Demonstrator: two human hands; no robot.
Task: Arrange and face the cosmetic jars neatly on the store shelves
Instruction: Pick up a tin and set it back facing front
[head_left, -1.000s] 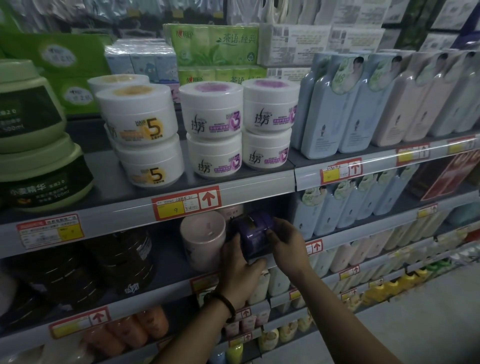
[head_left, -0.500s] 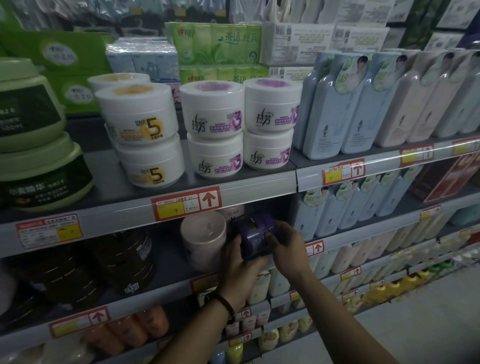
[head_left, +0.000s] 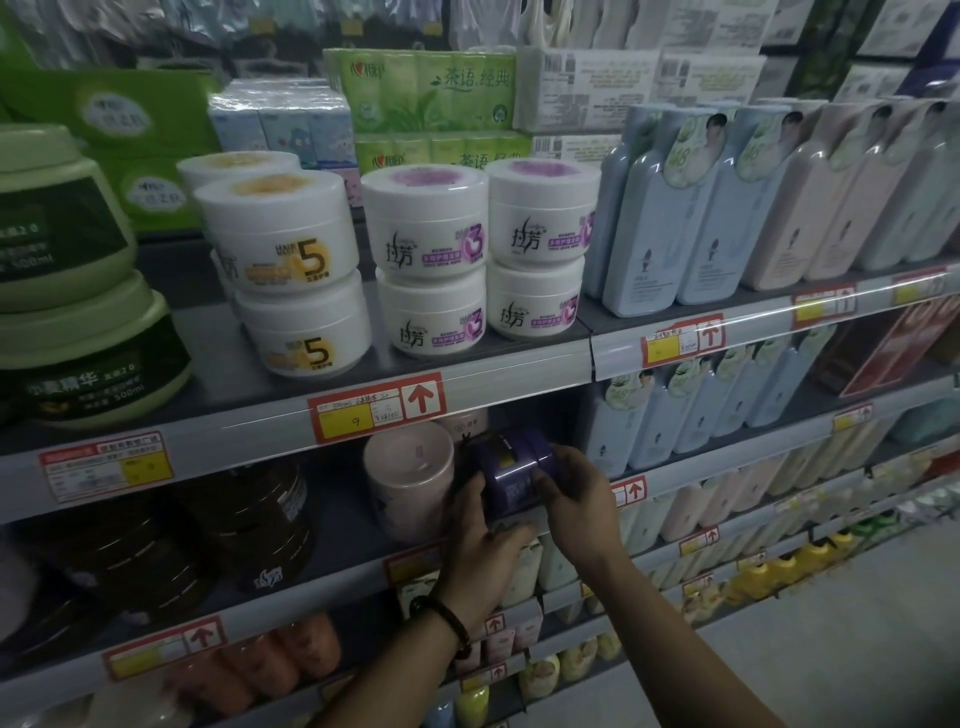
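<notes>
- Head view: purple jar (head_left: 511, 470), tilted, held at the front of the second shelf (head_left: 340, 519), just right of a pink jar (head_left: 408, 475).
- Left hand (head_left: 483, 551), dark bracelet (head_left: 452, 618) at the wrist: fingers curled against the jar's left side, gripping it.
- Right hand (head_left: 576, 499): fingers and thumb curled round the jar's right end.
- One shelf up: white jars (head_left: 291, 244) stacked in twos, labels forward.
- Left on the second shelf: dark jars (head_left: 244, 525).
- Right: pale bottles (head_left: 670, 415) in rows.
</notes>
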